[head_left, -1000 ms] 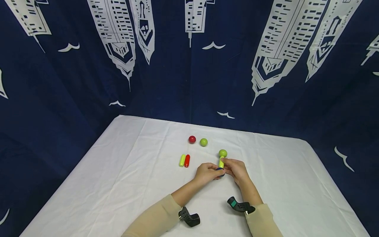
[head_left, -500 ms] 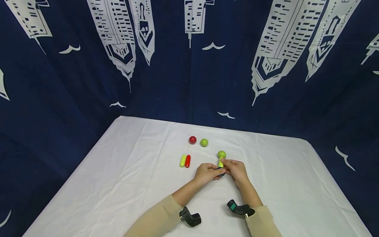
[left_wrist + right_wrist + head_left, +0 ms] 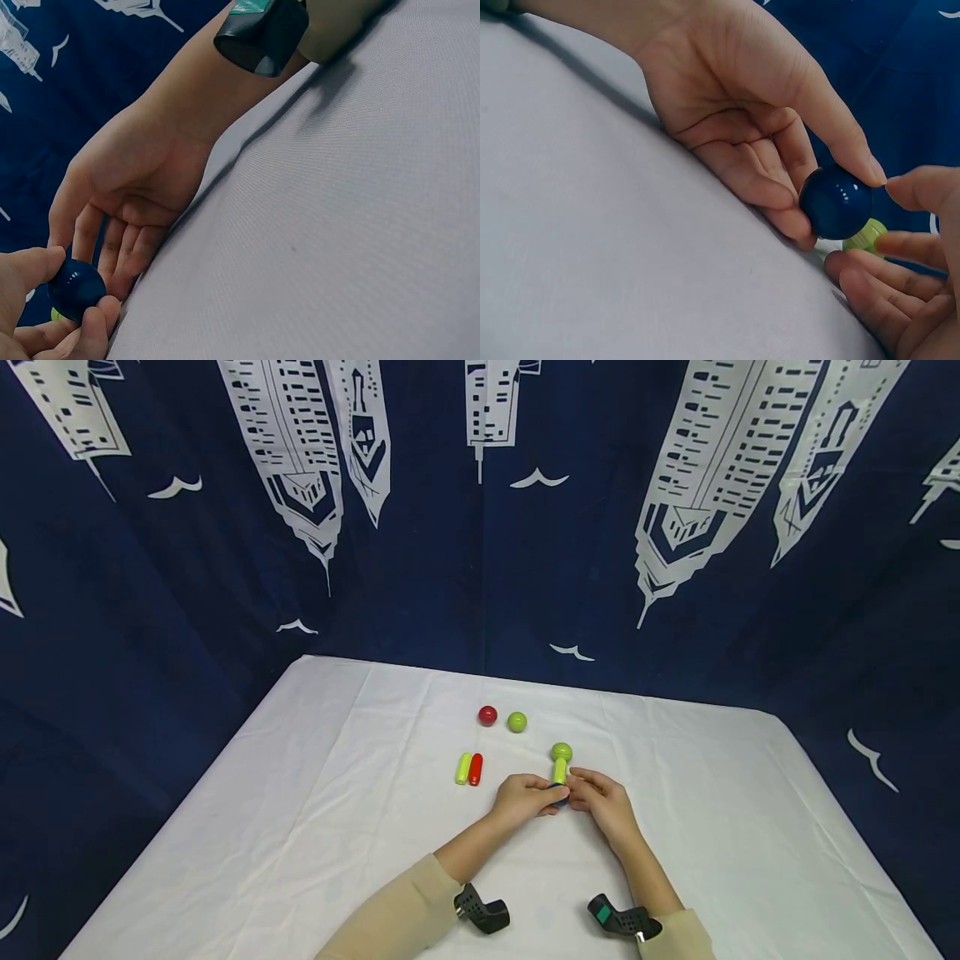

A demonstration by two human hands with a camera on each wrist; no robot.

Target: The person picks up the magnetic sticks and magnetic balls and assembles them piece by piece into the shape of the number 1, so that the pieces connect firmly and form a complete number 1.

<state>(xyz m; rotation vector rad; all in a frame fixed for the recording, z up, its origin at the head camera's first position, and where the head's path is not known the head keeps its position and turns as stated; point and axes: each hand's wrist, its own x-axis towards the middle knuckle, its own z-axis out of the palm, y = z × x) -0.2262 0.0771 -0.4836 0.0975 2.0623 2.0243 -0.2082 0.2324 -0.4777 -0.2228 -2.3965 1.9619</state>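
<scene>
My left hand [image 3: 519, 797] pinches a glossy blue ball [image 3: 836, 201] between thumb and fingers. From that ball a yellow-green rod [image 3: 560, 770] points away towards the back of the table, with a green ball [image 3: 562, 752] at its far end. Close by on the right is my right hand [image 3: 603, 803], its fingers loosely bent and apart. In the right wrist view its thumb comes right up to the left thumb tip, and its other fingers lie beside the ball and the rod without closing on them. The ball hides most of the rod in both wrist views.
Further back on the white cloth of the table [image 3: 360, 735] lie a red ball [image 3: 487, 716] and another green ball [image 3: 517, 722]. A yellow-green rod [image 3: 463, 768] and a red rod [image 3: 476, 769] lie side by side left of the hands. A dark blue printed curtain [image 3: 450, 568] hangs behind.
My right hand has let go of the yellow-green rod and drawn back slightly to the right and towards me. The left hand stays at the blue ball.
</scene>
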